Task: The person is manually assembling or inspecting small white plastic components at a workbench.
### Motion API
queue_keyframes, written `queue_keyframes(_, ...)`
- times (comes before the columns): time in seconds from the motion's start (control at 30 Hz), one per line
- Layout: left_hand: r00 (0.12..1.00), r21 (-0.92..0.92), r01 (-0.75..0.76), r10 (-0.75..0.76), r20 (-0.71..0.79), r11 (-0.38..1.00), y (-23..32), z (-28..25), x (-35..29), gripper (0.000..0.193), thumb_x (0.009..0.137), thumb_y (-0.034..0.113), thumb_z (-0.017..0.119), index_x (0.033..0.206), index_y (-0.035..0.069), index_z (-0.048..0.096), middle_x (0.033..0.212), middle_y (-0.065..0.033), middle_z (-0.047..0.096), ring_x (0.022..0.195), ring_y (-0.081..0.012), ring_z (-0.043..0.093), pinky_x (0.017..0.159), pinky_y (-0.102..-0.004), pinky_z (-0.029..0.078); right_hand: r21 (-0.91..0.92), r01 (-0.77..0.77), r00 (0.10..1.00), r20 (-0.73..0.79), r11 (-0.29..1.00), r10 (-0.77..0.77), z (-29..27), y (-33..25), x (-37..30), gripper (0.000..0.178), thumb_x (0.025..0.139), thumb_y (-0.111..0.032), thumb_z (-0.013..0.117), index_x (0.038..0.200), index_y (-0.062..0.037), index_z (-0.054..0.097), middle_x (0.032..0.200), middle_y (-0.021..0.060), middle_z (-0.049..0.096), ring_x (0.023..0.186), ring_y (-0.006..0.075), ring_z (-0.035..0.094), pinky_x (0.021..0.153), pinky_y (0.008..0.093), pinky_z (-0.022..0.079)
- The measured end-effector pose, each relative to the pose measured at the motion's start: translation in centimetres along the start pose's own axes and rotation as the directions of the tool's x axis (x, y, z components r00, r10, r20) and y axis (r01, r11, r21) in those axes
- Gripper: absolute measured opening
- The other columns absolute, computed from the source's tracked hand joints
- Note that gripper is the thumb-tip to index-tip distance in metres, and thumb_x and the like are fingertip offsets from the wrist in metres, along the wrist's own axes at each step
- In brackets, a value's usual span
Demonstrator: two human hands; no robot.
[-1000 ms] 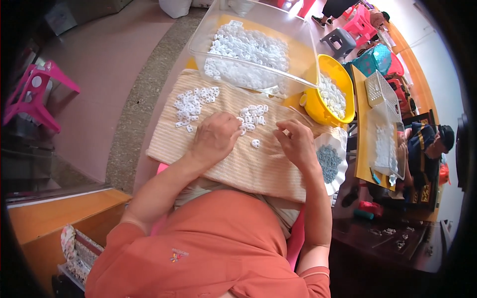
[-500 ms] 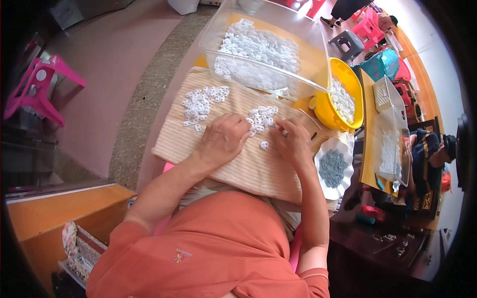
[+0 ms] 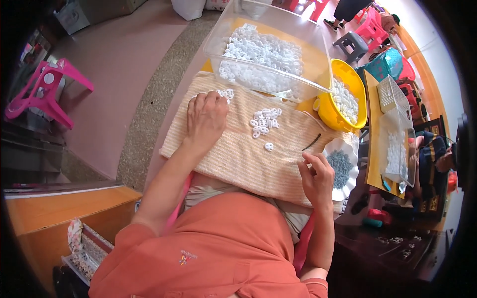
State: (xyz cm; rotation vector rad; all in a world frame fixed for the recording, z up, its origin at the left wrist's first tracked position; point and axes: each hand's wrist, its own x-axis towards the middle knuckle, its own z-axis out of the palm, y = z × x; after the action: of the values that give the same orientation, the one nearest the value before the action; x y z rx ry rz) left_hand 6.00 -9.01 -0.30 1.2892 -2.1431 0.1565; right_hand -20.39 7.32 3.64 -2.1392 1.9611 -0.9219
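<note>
"Where were the white pieces (image 3: 271,114)?"
"One pile lay partly hidden by the left hand (image 3: 206,116), fingers bent; whether they pinched any, I couldn't tell."
"And the right hand (image 3: 319,175)?"
"Curled beside the plate (image 3: 354,159), apart from the pieces, its grip unclear."

Pieces (image 3: 265,122) on cloth (image 3: 238,159), bin (image 3: 315,59) behind, basin (image 3: 325,109) behind right.
</note>
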Motion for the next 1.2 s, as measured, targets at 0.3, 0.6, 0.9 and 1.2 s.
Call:
queue_keyframes(0.3, 0.990, 0.013, 0.031, -0.032, 0.138, 0.999, -0.6, 0.2, 0.0, 0.015, 0.080, 0.013, 0.063, 0.093, 0.006, 0.067, 0.092, -0.0104, 0.060, 0.090, -0.0289, 0.056, 0.082, -0.0414, 0.044, 0.188, -0.083, 0.996, 0.004, 0.979, 0.084, -1.1, 0.9, -2.2, 0.019, 0.080, 0.003, 0.067, 0.098, 0.0026, 0.064, 0.079, 0.0059, 0.057, 0.057, 0.0079, 0.048, 0.052, 0.0214, 0.039)
queue_keyframes(0.6, 0.988, 0.004, 0.027, -0.027, 0.149, 1.000, 0.7, -0.1, 0.3, 0.021, 0.090, 0.017, 0.050, 0.093, 0.005, 0.066, 0.091, -0.0129, 0.057, 0.090, -0.0301, 0.054, 0.083, -0.0438, 0.044, 0.304, -0.195, 0.980, 0.038, 0.932, 0.193, -1.7, 1.4, -3.4, 0.017, 0.082, 0.004, 0.066, 0.098, 0.0040, 0.064, 0.080, 0.0035, 0.057, 0.060, 0.0053, 0.046, 0.054, 0.0194, 0.038)
queue_keyframes(0.9, 0.983, 0.073, -0.029, 0.015, 0.182, 0.997, 0.1, 0.5, 0.5, 0.019, 0.088, 0.016, 0.050, 0.087, 0.004, 0.064, 0.089, -0.0137, 0.060, 0.089, -0.0303, 0.058, 0.079, -0.0420, 0.047, 0.234, -0.209, 0.973, -0.047, 0.950, 0.225, -3.0, 2.6, -3.8, 0.016, 0.083, 0.003, 0.065, 0.098, 0.0023, 0.065, 0.084, 0.0041, 0.058, 0.059, 0.0049, 0.046, 0.053, 0.0192, 0.037)
queue_keyframes(1.2, 0.990, -0.005, 0.000, 0.001, 0.141, 1.000, 0.4, 0.6, 0.6, 0.015, 0.086, 0.018, 0.059, 0.088, 0.006, 0.067, 0.091, -0.0126, 0.060, 0.088, -0.0304, 0.056, 0.079, -0.0416, 0.047, 0.130, -0.325, 0.924, -0.168, 0.937, 0.344, -5.9, 5.6, -6.8, 0.021, 0.084, -0.002, 0.068, 0.103, 0.0043, 0.065, 0.085, 0.0020, 0.057, 0.061, 0.0048, 0.044, 0.056, 0.0188, 0.038)
